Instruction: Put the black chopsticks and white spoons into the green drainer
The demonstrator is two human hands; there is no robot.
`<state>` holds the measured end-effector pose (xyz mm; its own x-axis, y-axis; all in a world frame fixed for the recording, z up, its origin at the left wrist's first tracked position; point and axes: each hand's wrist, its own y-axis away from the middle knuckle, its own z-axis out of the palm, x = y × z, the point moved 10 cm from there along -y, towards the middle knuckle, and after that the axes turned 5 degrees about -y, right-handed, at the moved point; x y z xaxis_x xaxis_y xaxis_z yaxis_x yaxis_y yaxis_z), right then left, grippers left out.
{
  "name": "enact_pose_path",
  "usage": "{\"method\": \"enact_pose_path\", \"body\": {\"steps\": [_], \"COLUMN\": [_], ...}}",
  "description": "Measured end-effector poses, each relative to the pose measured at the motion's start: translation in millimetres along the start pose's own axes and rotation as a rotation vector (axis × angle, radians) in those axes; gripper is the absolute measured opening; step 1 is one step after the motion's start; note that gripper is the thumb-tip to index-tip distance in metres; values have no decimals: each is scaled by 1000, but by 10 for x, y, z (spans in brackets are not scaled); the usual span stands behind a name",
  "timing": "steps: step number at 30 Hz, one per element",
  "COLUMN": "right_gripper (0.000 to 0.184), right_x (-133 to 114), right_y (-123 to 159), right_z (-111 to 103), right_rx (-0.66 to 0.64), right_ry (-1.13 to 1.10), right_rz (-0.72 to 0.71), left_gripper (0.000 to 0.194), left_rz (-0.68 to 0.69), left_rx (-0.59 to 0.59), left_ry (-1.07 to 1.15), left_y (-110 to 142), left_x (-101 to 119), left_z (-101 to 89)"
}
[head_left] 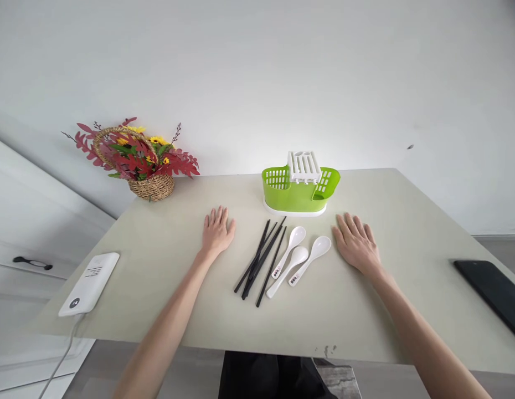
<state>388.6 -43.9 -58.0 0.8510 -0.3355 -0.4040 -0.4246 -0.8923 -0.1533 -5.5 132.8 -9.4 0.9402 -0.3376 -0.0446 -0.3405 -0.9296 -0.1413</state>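
Both forearms [174,316] slant inward over the near edge of the worktop [357,321]. The left hand [217,230] lies palm down, left of the black chopsticks [263,257]; the right hand [357,242] rests palm down just right of the white spoons [299,255], angled toward the green basket [294,197]. Each grip is loose, fingers slightly apart. Chopsticks and spoons lie between them, nearer than the basket
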Motion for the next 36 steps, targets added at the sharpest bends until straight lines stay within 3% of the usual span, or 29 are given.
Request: {"method": "enact_pose_path", "body": {"steps": [8,15,22,28,36], "right_gripper": [73,75,69,69,68], "right_x": [-14,-105,-347,-492,-506], "right_y": [472,963,1422,1619,1631], "right_z": [-113,-243,-325,-355,-385], "right_rx": [0,45,14,22,25], "right_ry": [37,66,110,85,67], "right_rz": [16,-31,-4,-14,9], "left_gripper": [71,69,68,68,68], "left_rz": [20,91,138,122,128], "left_rx": [-17,-40,86,108,122], "left_ry": [-27,-14,23,51,90], "left_y": [350,1114,1760,1836,1824], "left_x": [63,90,176,238,258], "left_z": [-90,-174,-334,-397,-461]}}
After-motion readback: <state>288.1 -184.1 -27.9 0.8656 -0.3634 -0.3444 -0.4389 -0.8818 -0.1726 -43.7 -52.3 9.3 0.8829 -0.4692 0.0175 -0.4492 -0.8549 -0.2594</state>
